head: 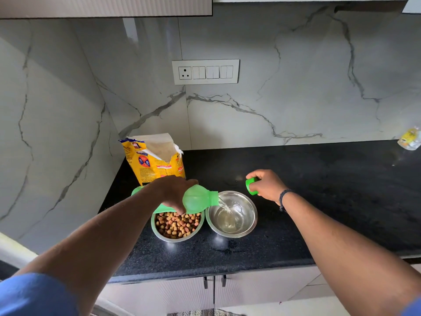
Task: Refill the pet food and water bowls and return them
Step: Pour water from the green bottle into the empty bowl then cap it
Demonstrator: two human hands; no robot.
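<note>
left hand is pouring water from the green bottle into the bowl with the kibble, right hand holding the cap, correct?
Not quite. The head view shows the left hand tipping the green bottle into the empty steel bowl beside the kibble bowl. The right hand does hold the cap.

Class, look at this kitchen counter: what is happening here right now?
A person is refilling pet bowls on a black counter. The left hand grips a green bottle, tipped sideways, and water streams from its mouth into the steel water bowl, which is partly filled. The right hand holds the green cap above the counter. The food bowl beside it already holds kibble. An opened yellow food bag stands behind, near the wall.
</note>
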